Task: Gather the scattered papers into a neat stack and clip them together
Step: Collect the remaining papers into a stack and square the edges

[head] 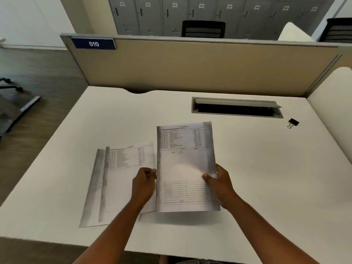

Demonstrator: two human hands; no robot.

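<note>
Two hands grip your raised sheet point(185, 164): right hand point(219, 184) pinching, left hand point(143, 182) curled at its edge; binder clip point(293, 123) lies well apart on the tabletop point(266, 168).

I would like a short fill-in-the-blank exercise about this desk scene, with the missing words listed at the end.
1. The right hand pinches the raised sheet with its ____ on top of the page.
2. The black binder clip lies on the white desk, to the ____ of the raised sheet.
3. The blue sign on the partition reads ____.
4. The other papers lie flat, partly under the ____ hand.

Missing words: thumb; right; 010; left
</note>
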